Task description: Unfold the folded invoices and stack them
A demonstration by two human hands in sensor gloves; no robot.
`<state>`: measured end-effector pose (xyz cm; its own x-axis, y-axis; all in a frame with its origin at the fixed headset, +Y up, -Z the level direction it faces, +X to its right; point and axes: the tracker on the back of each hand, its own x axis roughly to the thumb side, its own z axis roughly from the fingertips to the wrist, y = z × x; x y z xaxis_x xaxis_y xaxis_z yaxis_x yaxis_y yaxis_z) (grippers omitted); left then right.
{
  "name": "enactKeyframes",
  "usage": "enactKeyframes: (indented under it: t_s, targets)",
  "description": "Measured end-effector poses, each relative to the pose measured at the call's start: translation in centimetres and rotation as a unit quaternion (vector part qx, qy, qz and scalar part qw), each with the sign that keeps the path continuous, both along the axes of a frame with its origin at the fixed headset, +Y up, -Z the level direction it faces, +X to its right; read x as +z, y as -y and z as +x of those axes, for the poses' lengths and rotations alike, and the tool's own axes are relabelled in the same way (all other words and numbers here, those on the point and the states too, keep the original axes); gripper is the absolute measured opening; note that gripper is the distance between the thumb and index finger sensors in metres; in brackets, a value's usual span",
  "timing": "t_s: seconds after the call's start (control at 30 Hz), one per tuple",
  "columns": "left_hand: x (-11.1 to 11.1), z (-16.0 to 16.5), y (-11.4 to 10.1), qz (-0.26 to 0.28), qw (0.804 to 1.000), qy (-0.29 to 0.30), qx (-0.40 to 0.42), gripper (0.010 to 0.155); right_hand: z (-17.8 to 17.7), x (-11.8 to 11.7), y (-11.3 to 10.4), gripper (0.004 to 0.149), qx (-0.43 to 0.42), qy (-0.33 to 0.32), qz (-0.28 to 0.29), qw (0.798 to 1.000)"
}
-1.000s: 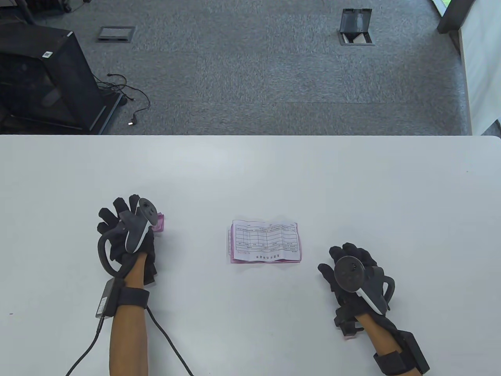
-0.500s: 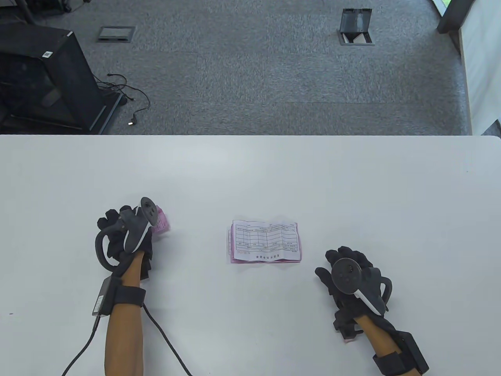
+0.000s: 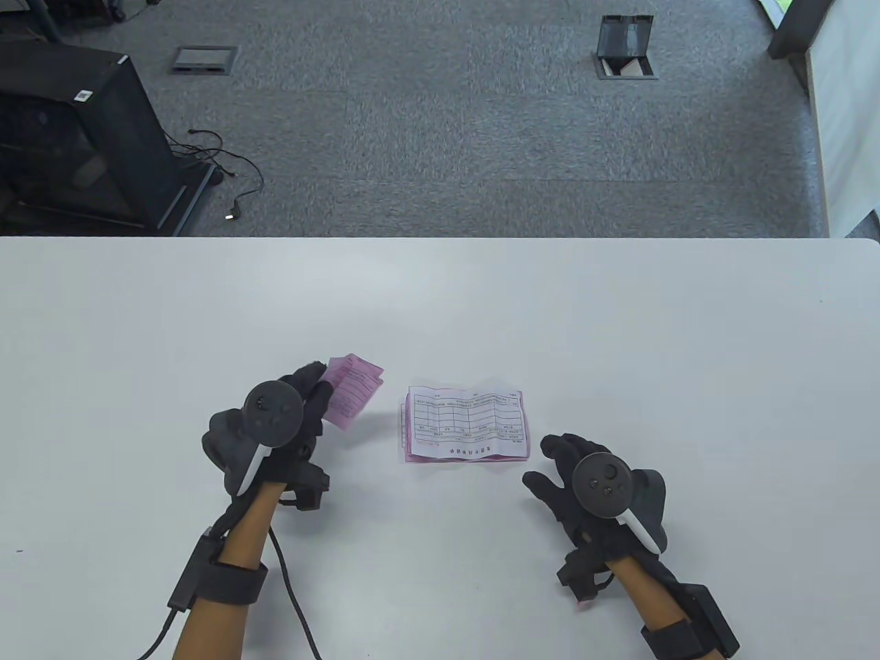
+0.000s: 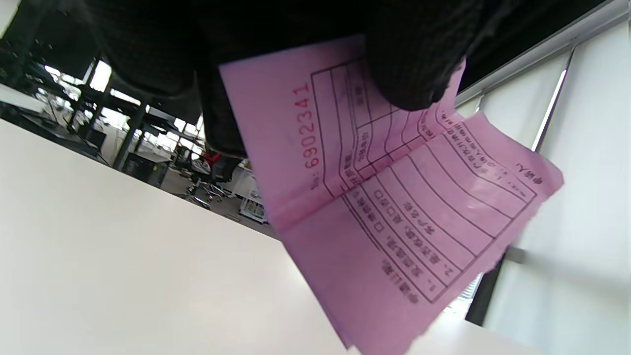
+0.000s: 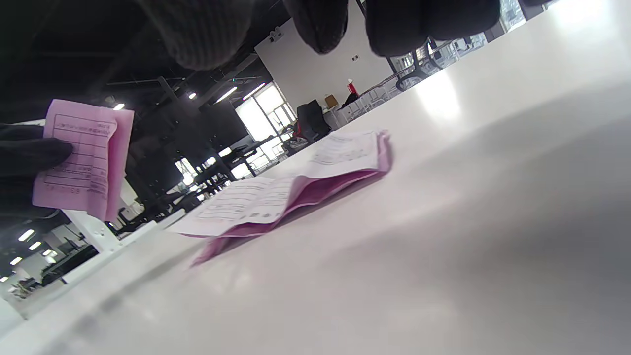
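Note:
My left hand [image 3: 306,399] holds a folded pink invoice [image 3: 350,390] above the white table [image 3: 440,302], left of the stack. The left wrist view shows this pink invoice [image 4: 389,207] pinched under my gloved fingers [image 4: 414,64], creased and partly open. A stack of unfolded invoices [image 3: 467,425], white sheet on top of pink ones, lies flat at the table's middle. My right hand [image 3: 560,467] is empty, fingers spread, just right of and below the stack. The right wrist view shows the stack [image 5: 296,192] on the table and the held invoice [image 5: 84,153] at the left.
The table's far edge runs across the middle of the table view, with grey carpet beyond. A black cabinet [image 3: 75,137] and loose cables [image 3: 227,172] sit on the floor at the far left. A cable [image 3: 289,591] trails from my left wrist over the table.
My left hand has lifted the folded pink invoice off the table at the left and carried it right toward the stack. My right hand has shifted slightly left, toward the stack.

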<state>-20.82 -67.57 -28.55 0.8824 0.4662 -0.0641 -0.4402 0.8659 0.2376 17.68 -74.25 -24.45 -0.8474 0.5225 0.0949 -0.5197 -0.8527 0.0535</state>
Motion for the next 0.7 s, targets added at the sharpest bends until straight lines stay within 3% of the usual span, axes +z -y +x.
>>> enactKeyframes:
  t_s: [0.2, 0.43, 0.6, 0.7]
  targets:
    - [2.9, 4.8, 0.8, -0.014, 0.996, 0.055, 0.069, 0.041, -1.9, 0.1, -0.3, 0.081, -0.096, -0.049, -0.044, 0.993]
    - [5.8, 8.6, 3.6, -0.053, 0.986, 0.091, 0.126, 0.041, -3.5, 0.4, 0.5, 0.097, -0.179, -0.09, -0.102, 0.975]
    - [6.1, 10.6, 5.7, -0.069, 0.979, 0.107, 0.16, 0.041, -3.9, 0.7, 0.8, 0.096, -0.201, -0.095, -0.123, 0.967]
    - [6.3, 11.1, 6.2, -0.075, 0.976, 0.117, 0.167, 0.042, -3.8, 0.8, 0.7, 0.081, -0.193, -0.064, -0.101, 0.974]
